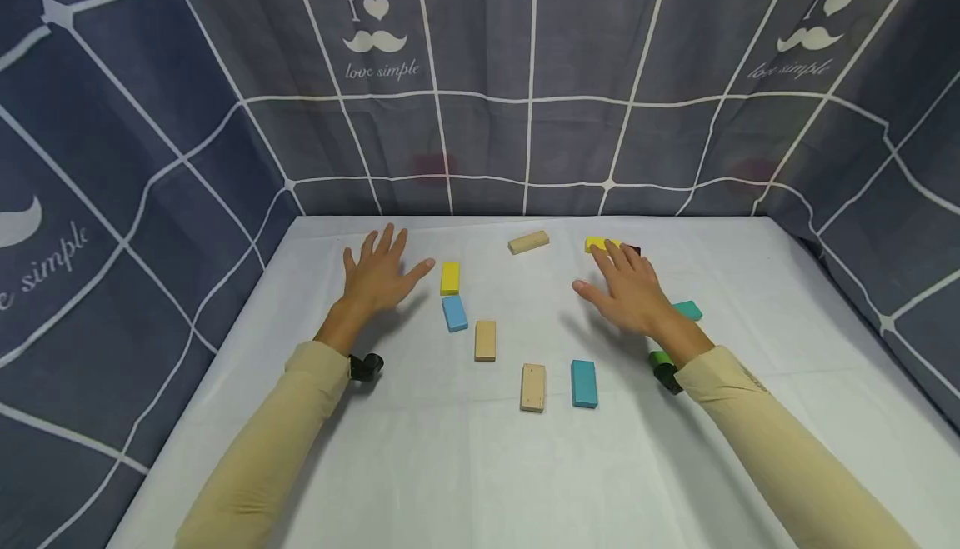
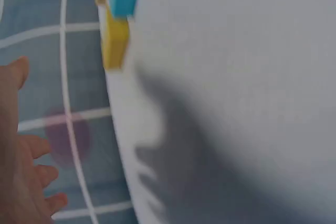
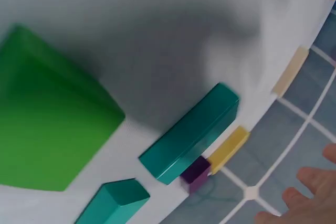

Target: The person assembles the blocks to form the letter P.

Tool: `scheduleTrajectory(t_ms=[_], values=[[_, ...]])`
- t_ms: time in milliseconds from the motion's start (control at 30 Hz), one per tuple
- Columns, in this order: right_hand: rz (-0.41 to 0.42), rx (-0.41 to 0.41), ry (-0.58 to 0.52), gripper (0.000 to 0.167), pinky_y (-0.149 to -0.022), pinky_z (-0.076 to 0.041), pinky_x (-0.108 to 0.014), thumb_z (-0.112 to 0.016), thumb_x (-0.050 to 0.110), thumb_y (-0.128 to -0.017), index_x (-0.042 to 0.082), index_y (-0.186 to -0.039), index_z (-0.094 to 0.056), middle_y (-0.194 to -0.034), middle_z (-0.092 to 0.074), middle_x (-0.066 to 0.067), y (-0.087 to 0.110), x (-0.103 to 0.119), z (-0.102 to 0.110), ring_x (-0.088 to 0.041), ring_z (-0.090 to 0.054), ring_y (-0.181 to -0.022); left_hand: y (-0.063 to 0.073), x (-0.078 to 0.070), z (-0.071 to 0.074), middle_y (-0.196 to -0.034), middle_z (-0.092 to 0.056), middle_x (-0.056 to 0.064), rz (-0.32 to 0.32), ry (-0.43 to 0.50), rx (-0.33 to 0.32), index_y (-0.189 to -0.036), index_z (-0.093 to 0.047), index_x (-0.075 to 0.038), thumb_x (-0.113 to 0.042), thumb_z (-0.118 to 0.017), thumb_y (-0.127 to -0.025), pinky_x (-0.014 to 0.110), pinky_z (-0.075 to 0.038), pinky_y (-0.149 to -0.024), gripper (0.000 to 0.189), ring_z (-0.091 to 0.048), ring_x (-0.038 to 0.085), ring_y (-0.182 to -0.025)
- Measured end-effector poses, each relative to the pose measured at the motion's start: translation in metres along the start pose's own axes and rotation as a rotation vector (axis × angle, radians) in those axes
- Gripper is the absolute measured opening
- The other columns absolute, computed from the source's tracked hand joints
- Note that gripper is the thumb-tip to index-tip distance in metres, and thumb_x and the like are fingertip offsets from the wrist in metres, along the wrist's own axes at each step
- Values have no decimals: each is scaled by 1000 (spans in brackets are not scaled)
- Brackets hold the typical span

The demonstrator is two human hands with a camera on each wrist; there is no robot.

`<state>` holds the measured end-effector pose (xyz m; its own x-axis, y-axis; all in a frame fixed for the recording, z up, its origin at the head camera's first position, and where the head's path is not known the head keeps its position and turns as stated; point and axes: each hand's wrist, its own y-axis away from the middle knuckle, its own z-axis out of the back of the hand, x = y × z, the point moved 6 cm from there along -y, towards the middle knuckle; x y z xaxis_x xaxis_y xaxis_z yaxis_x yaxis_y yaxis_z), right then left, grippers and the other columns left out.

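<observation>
My left hand (image 1: 378, 278) hovers over the far left of the white table with its fingers spread, holding nothing. Just right of its thumb lie a yellow block (image 1: 450, 278) and a blue block (image 1: 454, 313), end to end. Above the right side, my right hand (image 1: 626, 291) has its fingers extended and nothing in its grasp. Its fingertips overlap another yellow block (image 1: 600, 243) in the head view. Beside that one sits a purple block (image 3: 196, 174). A teal block (image 3: 191, 132) and a green block (image 3: 52, 119) lie under the right wrist, partly hidden in the head view.
Two wooden blocks (image 1: 485, 341) and a blue-teal block (image 1: 584, 383) lie mid-table. A third wooden block (image 1: 528, 242) lies near the back edge. Grey gridded curtains (image 1: 480, 141) enclose the table at the back and sides. A second teal block (image 3: 115, 200) shows in the right wrist view.
</observation>
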<state>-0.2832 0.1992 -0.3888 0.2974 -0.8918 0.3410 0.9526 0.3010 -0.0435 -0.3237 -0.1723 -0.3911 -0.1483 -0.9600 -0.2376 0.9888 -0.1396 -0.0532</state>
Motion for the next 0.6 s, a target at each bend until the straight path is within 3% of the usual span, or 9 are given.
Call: scheduleTrajectory(t_ms=[133, 267, 400, 533, 600], values=[[104, -87, -64, 78, -113, -16, -59, -55, 49, -98, -2, -153, -30, -153, -31, -25, 16, 13, 5, -44, -21, -142, 20, -33, 7, -159, -30, 14, -134, 97, -59, -154, -35, -7, -66, -45, -94, 63, -14, -111, 84, -25, 38, -143], [129, -89, -134, 76, -111, -26, -58, -59, 47, -97, -1, -151, -35, -150, -38, -21, 34, 23, 4, -40, -28, -140, 48, -71, 10, -149, -46, 12, -281, 246, -67, -148, -45, -6, -56, -58, -94, 57, -28, -109, 75, -38, 35, -136], [134, -64, -176, 74, -107, -33, -58, -61, 47, -96, 3, -151, -38, -145, -44, -19, 53, 29, -1, -37, -35, -135, 74, -103, 5, -144, -52, 8, -393, 346, -15, -145, -50, -8, -53, -62, -92, 52, -33, -108, 70, -43, 30, -133], [155, -47, -204, 71, -102, -38, -57, -62, 46, -95, 4, -149, -42, -139, -49, -17, 71, 33, -5, -34, -41, -129, 94, -123, -7, -143, -53, 2, -441, 435, 87, -144, -53, -12, -53, -65, -91, 47, -37, -106, 68, -48, 23, -129], [167, -44, -216, 71, -99, -40, -56, -64, 46, -95, 4, -148, -44, -135, -52, -15, 79, 35, -6, -32, -44, -126, 102, -130, -14, -141, -55, 1, -457, 498, 141, -142, -54, -13, -51, -67, -90, 43, -44, -98, 66, -54, 20, -120]])
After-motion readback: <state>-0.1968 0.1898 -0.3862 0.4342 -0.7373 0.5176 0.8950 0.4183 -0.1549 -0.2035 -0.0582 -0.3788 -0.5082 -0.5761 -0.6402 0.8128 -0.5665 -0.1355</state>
